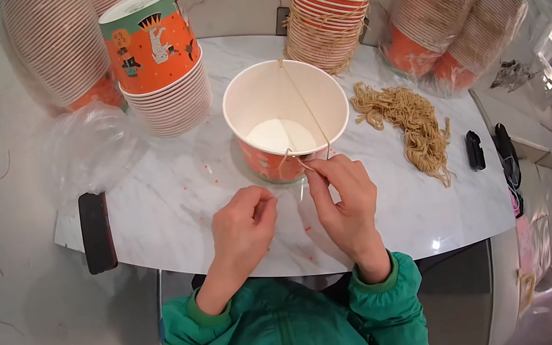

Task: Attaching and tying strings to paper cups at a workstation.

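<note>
A large orange paper bucket with a white inside stands upright on the table in front of me. A thin tan string runs over its mouth from the far rim to the near right side. At the near rim, loose string ends stick out. My right hand pinches the string there, thumb against fingers. Just left of it, my left hand is closed with its fingers curled together, apart from the bucket. Whatever it holds, if anything, is hidden.
A heap of tan strings lies right of the bucket. Nested bucket stacks stand behind at left and right. Plastic-wrapped stacks are farther right. A dark case sits at the table's left edge, a small black object at the right.
</note>
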A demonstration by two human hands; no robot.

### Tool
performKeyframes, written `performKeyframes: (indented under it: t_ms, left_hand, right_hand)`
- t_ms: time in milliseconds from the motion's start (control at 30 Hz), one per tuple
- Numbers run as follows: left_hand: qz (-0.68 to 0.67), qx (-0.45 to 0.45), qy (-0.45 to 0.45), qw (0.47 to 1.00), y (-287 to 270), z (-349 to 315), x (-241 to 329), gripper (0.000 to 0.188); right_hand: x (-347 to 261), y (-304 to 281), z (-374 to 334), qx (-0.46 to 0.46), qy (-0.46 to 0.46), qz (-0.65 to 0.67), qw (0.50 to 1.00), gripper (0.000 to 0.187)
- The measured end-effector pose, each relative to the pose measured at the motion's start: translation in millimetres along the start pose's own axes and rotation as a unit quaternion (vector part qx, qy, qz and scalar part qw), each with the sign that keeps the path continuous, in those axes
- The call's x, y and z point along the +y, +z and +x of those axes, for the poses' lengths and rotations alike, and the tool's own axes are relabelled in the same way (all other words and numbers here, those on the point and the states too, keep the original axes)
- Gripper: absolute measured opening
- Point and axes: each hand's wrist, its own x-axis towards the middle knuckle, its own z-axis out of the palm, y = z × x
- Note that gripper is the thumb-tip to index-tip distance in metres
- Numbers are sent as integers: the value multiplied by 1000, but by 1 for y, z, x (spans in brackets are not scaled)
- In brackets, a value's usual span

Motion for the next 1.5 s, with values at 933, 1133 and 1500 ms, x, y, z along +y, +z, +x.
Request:
performKeyframes:
  t_ms: [933,1133,1500]
  left_hand:
    - [-340,-85,-152,924,-8,12,36,5]
    - [-387,-56,-118,913,3,10,45,8]
    - [-256,33,13,966,27,11,42,6]
  right_hand:
    - [-3,-9,0,-11,-42,7,999,17]
    - [-3,-10,-5,-7,31,145,989,20]
    - [-17,-18,-10,41,-59,-66,995,30]
